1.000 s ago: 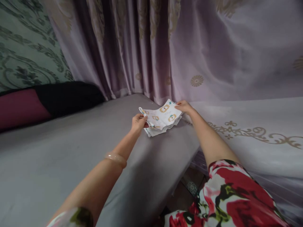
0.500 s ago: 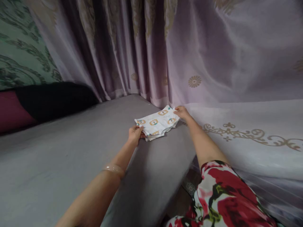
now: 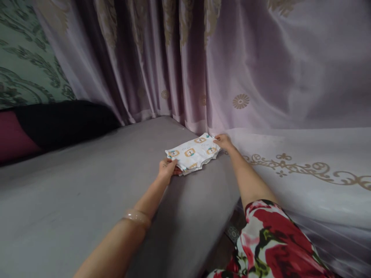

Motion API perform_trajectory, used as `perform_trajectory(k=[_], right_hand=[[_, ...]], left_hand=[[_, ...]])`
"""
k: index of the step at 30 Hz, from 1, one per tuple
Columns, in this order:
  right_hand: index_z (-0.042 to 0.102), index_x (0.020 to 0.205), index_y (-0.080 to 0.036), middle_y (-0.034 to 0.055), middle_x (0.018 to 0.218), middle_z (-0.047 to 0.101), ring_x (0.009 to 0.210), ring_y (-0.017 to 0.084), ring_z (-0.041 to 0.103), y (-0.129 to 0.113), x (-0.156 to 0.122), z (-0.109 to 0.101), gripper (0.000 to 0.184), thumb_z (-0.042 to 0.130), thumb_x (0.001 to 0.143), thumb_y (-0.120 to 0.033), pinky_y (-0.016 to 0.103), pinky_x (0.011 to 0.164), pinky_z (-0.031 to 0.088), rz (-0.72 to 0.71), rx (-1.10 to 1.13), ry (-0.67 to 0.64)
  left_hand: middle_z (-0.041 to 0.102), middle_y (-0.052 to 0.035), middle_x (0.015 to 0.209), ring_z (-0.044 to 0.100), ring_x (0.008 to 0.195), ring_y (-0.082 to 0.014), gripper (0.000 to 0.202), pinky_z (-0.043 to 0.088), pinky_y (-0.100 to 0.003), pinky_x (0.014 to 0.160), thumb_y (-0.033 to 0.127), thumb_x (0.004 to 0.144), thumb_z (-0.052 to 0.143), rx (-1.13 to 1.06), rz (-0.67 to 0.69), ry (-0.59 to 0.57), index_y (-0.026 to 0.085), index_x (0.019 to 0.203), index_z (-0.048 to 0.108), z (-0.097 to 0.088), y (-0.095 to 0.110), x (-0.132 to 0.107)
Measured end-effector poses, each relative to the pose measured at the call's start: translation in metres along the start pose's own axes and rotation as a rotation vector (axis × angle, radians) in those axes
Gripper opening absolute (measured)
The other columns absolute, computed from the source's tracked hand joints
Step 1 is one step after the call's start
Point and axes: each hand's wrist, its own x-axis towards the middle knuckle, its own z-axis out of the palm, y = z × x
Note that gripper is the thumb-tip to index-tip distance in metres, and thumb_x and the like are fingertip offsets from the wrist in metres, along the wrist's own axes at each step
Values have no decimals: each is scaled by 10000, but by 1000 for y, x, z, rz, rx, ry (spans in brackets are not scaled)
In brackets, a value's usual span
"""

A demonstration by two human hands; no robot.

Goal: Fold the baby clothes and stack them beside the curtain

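White baby shorts [image 3: 195, 154] printed with orange animal faces and small green marks lie at the bed's far corner. Several cloth layers show along their near edge; whether these are folds or separate pieces I cannot tell. My left hand [image 3: 168, 169] is closed on their left end, thumb on top and fingers underneath. At the opposite end, my right hand [image 3: 222, 142] pinches the right corner. A pale bangle [image 3: 137, 217] circles my left forearm.
The grey bed surface [image 3: 72, 200] stretches left and towards me. Purple curtains [image 3: 191, 77] hang behind it, with pale embroidered cloth [image 3: 295, 154] on the right. A black and maroon cushion [image 3: 72, 123] lies at the left, against patterned green wallpaper [image 3: 26, 58].
The shorts and both hands appear very slightly lower in view, as the view itself shifts a little. Both hands keep their hold on the ends.
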Motion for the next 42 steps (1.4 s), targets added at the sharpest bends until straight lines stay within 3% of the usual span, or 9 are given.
perform_trajectory(k=[4,8,11,15,20,24,28,33,42], right_hand=[[675,1067,-157,88,1074,702,980,176,640,-5,-17,2,233,572,877,-242,242,846,457,21,-83,13],[623,1149,-90,202,1157,640,1105,274,578,-24,-37,0,303,500,892,-192,359,934,410,58,-189,77],[591,1179,-45,254,1216,587,1170,320,518,-46,-47,4,343,412,912,-165,416,981,357,-27,-283,169],[512,1321,-143,145,1406,485,1286,271,421,-65,-47,18,445,307,978,-338,402,1051,310,-213,-237,60],[365,1454,-202,84,1540,318,1400,258,278,-61,-42,30,559,156,994,-439,473,1122,223,-100,-180,-132],[374,1448,-194,105,1535,322,1400,268,284,-66,-48,26,545,169,993,-414,512,1121,211,-116,-197,-97],[389,1441,-172,113,1546,297,1429,255,220,-96,-73,29,540,189,996,-405,500,1142,166,-284,-202,-43],[343,1473,-196,97,1569,244,1453,245,159,-129,-110,43,555,201,996,-442,496,1156,127,-508,-176,-153],[462,1405,-171,124,1473,428,1384,283,330,-119,-105,64,539,232,962,-374,535,1094,267,-609,-250,14]], left_hand=[[551,41,503,564,402,-132,467,519,-258,457,243,858,633,43,43,37,70,1234,418,-3,-8,2],[615,20,697,617,552,-135,835,526,-263,581,334,749,747,306,248,39,156,1408,266,-6,-12,-2],[634,-5,778,637,699,-166,682,497,-275,694,316,758,710,635,388,-5,195,1359,413,-8,-13,-8],[644,-76,904,626,867,-208,417,460,-295,792,328,805,627,941,495,1,164,1187,603,-11,-17,-15],[640,-94,967,620,882,-202,473,457,-293,808,397,823,603,1016,556,-2,182,1244,583,-17,-21,-16],[644,-71,938,616,855,-172,479,465,-264,789,367,825,590,1018,588,-99,174,1262,553,-33,-18,-18],[660,-75,924,616,824,-176,427,470,-273,759,355,821,551,1022,596,-113,165,1202,577,-78,-15,-28],[668,-74,864,624,766,-186,365,465,-277,708,358,808,506,1047,548,-16,178,1102,628,-164,-12,-53],[644,-42,733,591,703,-179,286,434,-261,671,366,820,479,1122,379,358,198,950,670,-316,-14,-118]])
